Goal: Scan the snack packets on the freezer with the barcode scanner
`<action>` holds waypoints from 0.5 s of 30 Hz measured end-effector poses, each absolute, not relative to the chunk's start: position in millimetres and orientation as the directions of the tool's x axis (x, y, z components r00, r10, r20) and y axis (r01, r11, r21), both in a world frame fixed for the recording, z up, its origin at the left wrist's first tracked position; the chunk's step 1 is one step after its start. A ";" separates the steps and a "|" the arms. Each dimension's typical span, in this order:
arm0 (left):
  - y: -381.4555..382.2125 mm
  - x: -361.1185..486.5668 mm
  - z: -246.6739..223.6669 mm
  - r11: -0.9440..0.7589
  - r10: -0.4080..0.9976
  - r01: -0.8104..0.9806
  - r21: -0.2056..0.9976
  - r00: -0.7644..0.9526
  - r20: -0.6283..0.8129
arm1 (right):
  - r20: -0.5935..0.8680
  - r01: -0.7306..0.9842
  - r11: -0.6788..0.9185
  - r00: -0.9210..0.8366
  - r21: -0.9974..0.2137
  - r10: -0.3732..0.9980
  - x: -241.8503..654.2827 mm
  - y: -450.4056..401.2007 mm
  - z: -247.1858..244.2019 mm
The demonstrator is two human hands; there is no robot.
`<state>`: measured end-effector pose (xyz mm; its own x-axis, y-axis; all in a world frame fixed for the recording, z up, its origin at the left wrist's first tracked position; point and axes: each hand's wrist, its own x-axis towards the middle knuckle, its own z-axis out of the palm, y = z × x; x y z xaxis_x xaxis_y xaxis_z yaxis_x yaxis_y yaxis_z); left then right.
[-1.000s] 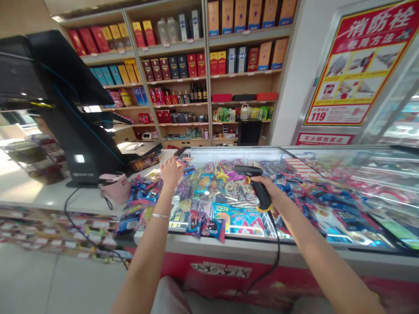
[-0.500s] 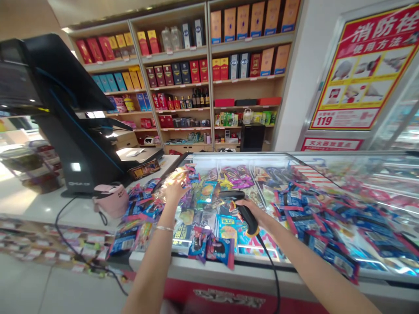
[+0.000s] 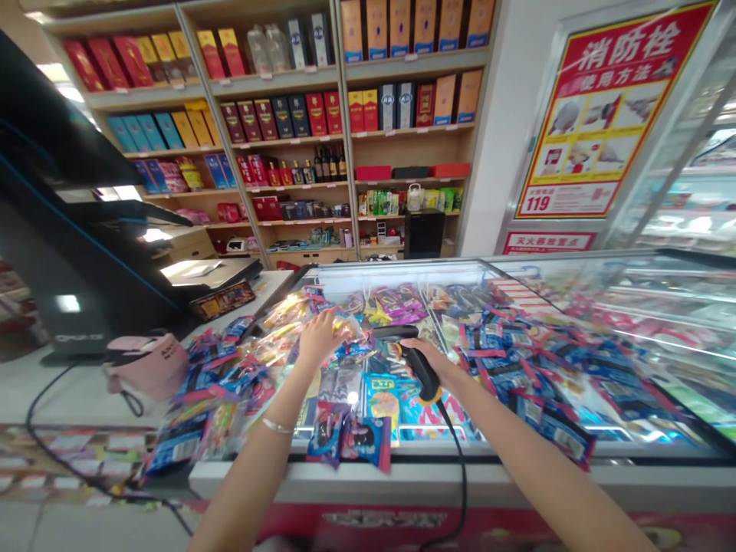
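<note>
My right hand [image 3: 428,359] is wrapped round the handle of a black and yellow barcode scanner [image 3: 424,374], whose head points left over the glass-topped freezer [image 3: 368,274]. Its cable hangs down over the front edge. Just left of the scanner head, my left hand [image 3: 320,339] reaches out with fingers apart, close to a small blue and pink snack packet [image 3: 357,349]; whether it touches the packet I cannot tell. Beside that hand lies a pile of clear, yellowish packets [image 3: 276,326]. Two blue and purple packets [image 3: 363,439] rest at the front edge.
Heaps of blue and pink packets lie left [image 3: 221,368] and right [image 3: 517,356] on the glass. A pink pouch [image 3: 150,364] and a black checkout terminal [image 3: 86,268] stand on the left counter. Shelves with boxes [image 3: 290,115] line the back, beside a red fire-hydrant poster [image 3: 615,115].
My left hand has moved off the clear packets, towards the scanner head. The camera view has swung right, and the scanner stays in my right hand.
</note>
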<state>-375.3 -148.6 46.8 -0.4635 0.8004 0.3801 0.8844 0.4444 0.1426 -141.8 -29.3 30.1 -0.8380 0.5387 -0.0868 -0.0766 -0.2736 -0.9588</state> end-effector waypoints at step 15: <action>-161.4 -398.9 53.0 0.481 0.793 0.813 0.328 -0.563 0.232 | -0.205 -0.007 -0.365 -0.817 -0.931 0.539 -140.3 -37.9 42.1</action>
